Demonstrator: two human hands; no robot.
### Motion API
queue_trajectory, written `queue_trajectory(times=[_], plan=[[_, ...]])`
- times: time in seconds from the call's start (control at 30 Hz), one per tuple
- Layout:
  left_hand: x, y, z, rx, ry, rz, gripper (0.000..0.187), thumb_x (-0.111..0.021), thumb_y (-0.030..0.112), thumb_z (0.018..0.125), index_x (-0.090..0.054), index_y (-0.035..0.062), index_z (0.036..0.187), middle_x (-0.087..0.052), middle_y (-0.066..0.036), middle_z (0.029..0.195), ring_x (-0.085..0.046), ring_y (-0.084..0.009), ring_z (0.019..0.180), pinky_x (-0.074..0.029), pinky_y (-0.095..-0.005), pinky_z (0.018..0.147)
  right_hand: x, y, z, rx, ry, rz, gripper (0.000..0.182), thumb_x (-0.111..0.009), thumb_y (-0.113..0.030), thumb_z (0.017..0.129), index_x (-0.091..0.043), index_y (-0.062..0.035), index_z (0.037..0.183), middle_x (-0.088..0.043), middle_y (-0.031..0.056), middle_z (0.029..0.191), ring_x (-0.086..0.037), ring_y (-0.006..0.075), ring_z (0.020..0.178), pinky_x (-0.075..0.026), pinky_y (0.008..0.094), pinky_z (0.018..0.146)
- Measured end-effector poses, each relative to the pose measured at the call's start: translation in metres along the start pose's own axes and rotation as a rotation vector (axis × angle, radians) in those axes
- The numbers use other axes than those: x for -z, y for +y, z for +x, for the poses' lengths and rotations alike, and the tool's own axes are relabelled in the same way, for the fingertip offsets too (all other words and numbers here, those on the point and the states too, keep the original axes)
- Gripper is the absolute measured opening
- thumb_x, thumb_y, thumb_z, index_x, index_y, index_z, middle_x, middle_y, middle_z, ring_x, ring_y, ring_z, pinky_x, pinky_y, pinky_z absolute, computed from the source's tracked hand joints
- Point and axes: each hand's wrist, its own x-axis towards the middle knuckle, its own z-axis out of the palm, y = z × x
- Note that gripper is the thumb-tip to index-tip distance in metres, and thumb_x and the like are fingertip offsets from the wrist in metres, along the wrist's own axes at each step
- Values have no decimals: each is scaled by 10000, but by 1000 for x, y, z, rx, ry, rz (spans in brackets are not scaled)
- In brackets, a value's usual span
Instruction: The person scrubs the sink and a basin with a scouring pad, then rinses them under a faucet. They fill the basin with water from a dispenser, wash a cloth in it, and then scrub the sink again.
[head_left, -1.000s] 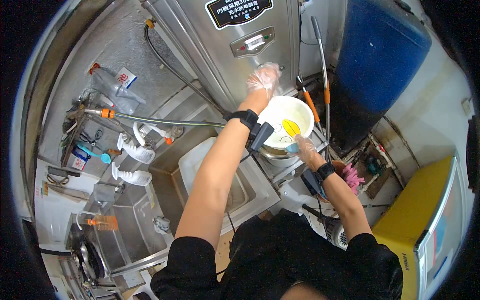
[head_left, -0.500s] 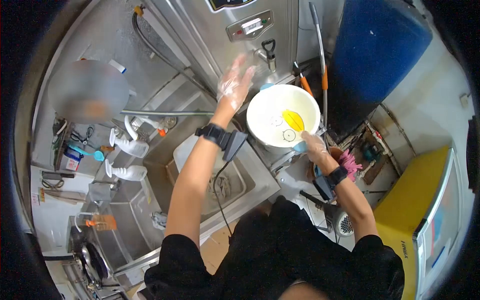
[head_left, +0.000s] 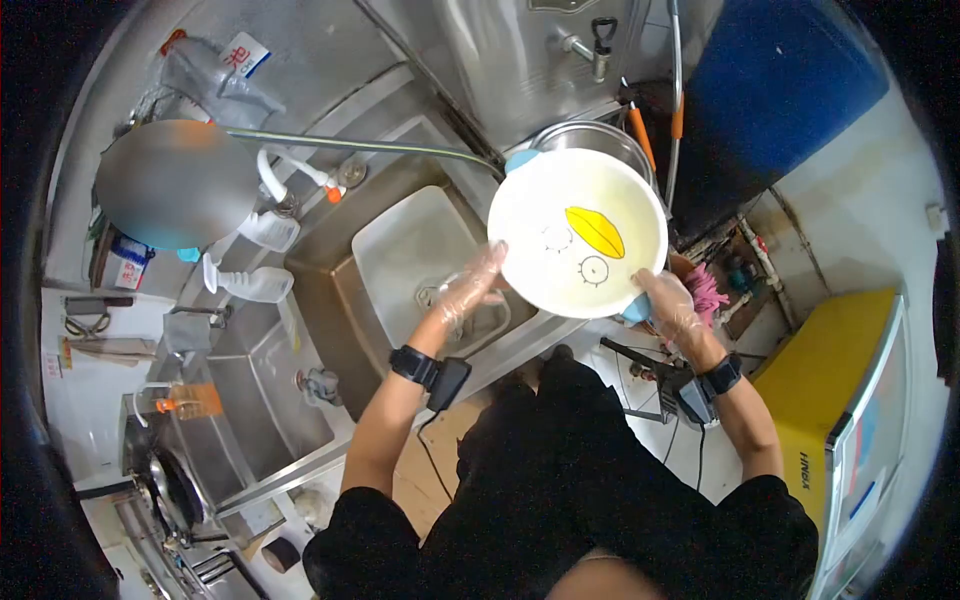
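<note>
A cream-coloured basin [head_left: 540,205] with a yellow beak, drawn eyes and light blue handles is held up between my hands. My right hand [head_left: 670,303], in a clear plastic glove, grips its lower right rim beside a blue handle, thumb over the edge. At the left rim is my left hand [head_left: 468,292], also gloved, fingers apart and fingertips right at the edge. Behind the basin, a round metal pot [head_left: 600,138] shows its rim below the tap [head_left: 600,62] of a steel water dispenser.
To the left, a steel sink [head_left: 335,345] holds a white plastic tub [head_left: 400,240]. Spray bottles [head_left: 250,283] stand along its left side. A green hose [head_left: 360,146] crosses behind. A blue barrel [head_left: 780,90] and a yellow cabinet [head_left: 830,370] stand right.
My left hand has come down from beside the dispenser tap to the basin's left rim. The basin, held by my right hand, has moved off the metal pot toward me, and the view has shifted.
</note>
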Motion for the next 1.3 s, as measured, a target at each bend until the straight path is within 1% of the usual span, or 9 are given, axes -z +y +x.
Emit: queue_trajectory(times=[0.1, 0.33, 0.53, 0.73, 0.87, 0.97, 1.1, 1.23, 1.3], plan=[[-9, -21, -27, 61, -92, -248, 940, -499, 658, 788, -270, -54, 1358, -416, -255, 1308, -452, -327, 1193, -466, -442, 915, 6, 66, 14, 659, -100, -547, 386, -482, -272, 832, -606, 71, 958, -653, 191, 821, -633, 246, 663, -489, 360, 598], [7, -107, -90, 197, 236, -734, 387, -632, 242, 774, -576, -29, 1044, -628, -112, 1013, -623, -195, 862, -500, -305, 749, -87, 21, -5, 128, -194, -614, 439, -486, -358, 840, -632, 50, 912, -664, 161, 824, -627, 217, 715, -472, 327, 687], [32, -176, -174, 53, 491, -1116, 463, -588, 68, 757, -444, -120, 1155, -548, -203, 1110, -579, -305, 984, -505, -370, 847, -185, 3, -25, 687, -584, -726, 523, -524, -440, 869, -606, 35, 1075, -645, 136, 1030, -593, 207, 897, -453, 321, 797], [76, -342, -278, -282, 722, -443, 405, -569, 39, 761, -472, -99, 1129, -551, -189, 1119, -568, -288, 1007, -482, -381, 884, -327, -23, -40, 132, -699, -809, 700, -282, -663, 867, -555, -107, 1194, -625, 125, 1081, -584, 195, 938, -474, 304, 758], [96, -262, -379, -14, 894, -1124, 366, -554, 42, 769, -491, -83, 1107, -556, -180, 1113, -567, -284, 1010, -483, -372, 880, -409, 30, -15, 829, -622, -1099, 703, -545, -501, 807, -340, -131, 1368, -541, 158, 1212, -589, 289, 985, -439, 384, 868], [105, -284, -435, -120, 976, -72, 293, -524, 40, 796, -517, -26, 1081, -575, -150, 1058, -582, -258, 975, -520, -369, 800, -476, 43, -39, 955, -680, -1342, 843, -697, -261, 725, -221, -173, 1416, -220, 202, 1442, -547, 305, 1076, -467, 394, 888], [121, -305, -482, 21, 1233, -1162, 438, -493, 14, 772, -433, -47, 1202, -553, -168, 1109, -562, -303, 1031, -506, -421, 854, -538, 70, -50, 1062, -804, -1465, 782, -656, -351, 727, -280, -229, 1401, -94, 171, 1491, -403, 388, 1215, -415, 402, 954], [118, -293, -505, 142, 1306, -1133, 277, -564, 64, 768, -530, -51, 1018, -592, -111, 970, -602, -215, 881, -525, -327, 783, -572, 123, -34, 1299, -696, -1574, 635, -615, -301, 761, -382, -169, 1337, -322, 200, 1400, -487, 366, 1132, -448, 390, 894], [120, -302, -507, 157, 1290, -1139, 272, -562, 67, 771, -534, -49, 1015, -591, -115, 975, -597, -219, 893, -523, -325, 782, -583, 152, -9, 787, -785, -1142, 489, -593, -248, 760, -491, -103, 1216, -544, 226, 1152, -554, 369, 1007, -461, 394, 834]])
